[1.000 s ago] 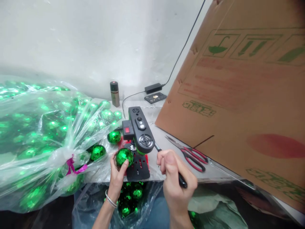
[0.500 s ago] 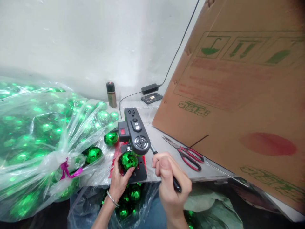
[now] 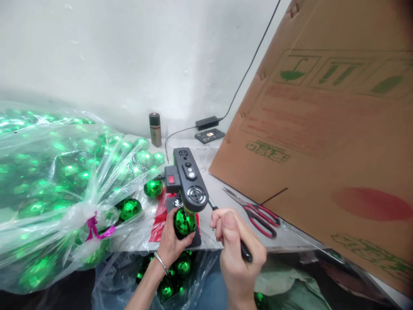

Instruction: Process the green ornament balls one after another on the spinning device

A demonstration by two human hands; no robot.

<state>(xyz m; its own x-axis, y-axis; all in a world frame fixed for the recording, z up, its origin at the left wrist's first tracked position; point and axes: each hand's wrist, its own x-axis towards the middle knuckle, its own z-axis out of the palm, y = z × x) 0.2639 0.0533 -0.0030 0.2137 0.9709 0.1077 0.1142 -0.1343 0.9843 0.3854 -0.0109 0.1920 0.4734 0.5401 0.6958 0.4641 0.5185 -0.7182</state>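
A shiny green faceted ball (image 3: 185, 222) sits in my left hand (image 3: 173, 239), fingers and thumb around its side. The ball is just under the front end of a black bench-top machine (image 3: 191, 176) with round vents and a red switch. Whether ball and machine touch, I cannot tell. My right hand (image 3: 239, 245) is closed around the black grip of a lever handle (image 3: 246, 251), whose metal rod runs up to the machine's right side. Red sheeting (image 3: 158, 228) lies beneath the machine's black base, which my left hand partly covers.
Clear bags of green balls (image 3: 69, 172) fill the left, one tied with pink ribbon (image 3: 100, 230). Two loose balls (image 3: 130, 209) lie near the machine. Red-handled scissors (image 3: 258, 214), a large carton (image 3: 309, 142), a bottle (image 3: 155, 130), a power adapter (image 3: 207, 122) and a phone-like slab (image 3: 209, 136) surround it.
My left hand has shifted the ball slightly right and closer beneath the machine's front end. My right hand keeps its hold on the lever. The whole view has shifted slightly.
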